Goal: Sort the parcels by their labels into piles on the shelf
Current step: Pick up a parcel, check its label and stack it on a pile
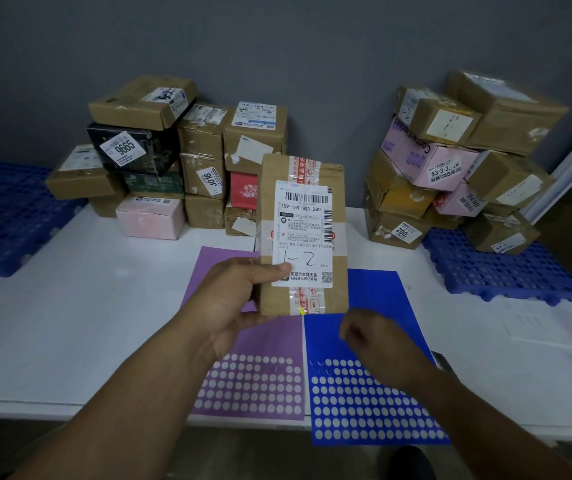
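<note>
My left hand [232, 299] grips a brown cardboard parcel [303, 233] by its lower left corner and holds it upright over the white table. Its white label faces me, with "1-2" handwritten on it. Just below the parcel, my right hand [378, 344] hovers over the blue sticker sheet with its fingers curled, and I cannot see whether they pinch anything. A pile of parcels [173, 161] stands at the back left against the wall. Another parcel pile [450, 164] stands at the back right.
A purple dot-sticker sheet [253, 375] and a blue dot-sticker sheet [374, 403] lie side by side on the white table [80, 313]. Blue perforated pallets sit at the left pallet [4, 216] and the right pallet [502, 271]. A grey wall backs the table.
</note>
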